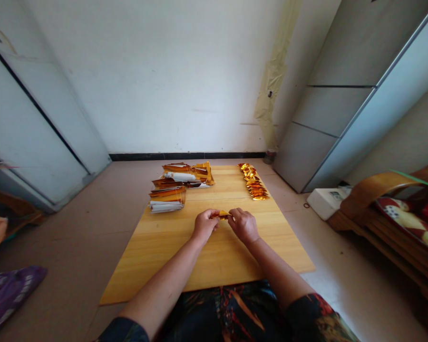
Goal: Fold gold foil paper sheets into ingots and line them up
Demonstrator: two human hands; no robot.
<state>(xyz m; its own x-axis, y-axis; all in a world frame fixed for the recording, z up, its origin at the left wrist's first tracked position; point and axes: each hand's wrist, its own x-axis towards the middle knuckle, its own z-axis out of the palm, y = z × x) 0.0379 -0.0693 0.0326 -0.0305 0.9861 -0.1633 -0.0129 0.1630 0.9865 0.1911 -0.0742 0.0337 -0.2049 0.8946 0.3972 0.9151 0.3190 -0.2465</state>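
Observation:
Between my two hands, just above the middle of the wooden table [214, 259], is a small piece of shiny gold foil paper [224, 215]. My left hand [206, 224] pinches its left end between thumb and fingers. At its right end, the fingers of my right hand [243, 223] are closed on it. Part of the foil is hidden by the fingers. Toward the far left of the tabletop lie stacks of gold and white paper sheets [167, 197]. A row of folded, shiny gold pieces [255, 183] lines the far right side.
A white wall [181, 85] rises beyond the table. To the right stand a grey refrigerator [328, 109], a white box [324, 203] and a wooden bench [374, 223] with patterned cloth. A purple bag [16, 297] rests on the floor at left.

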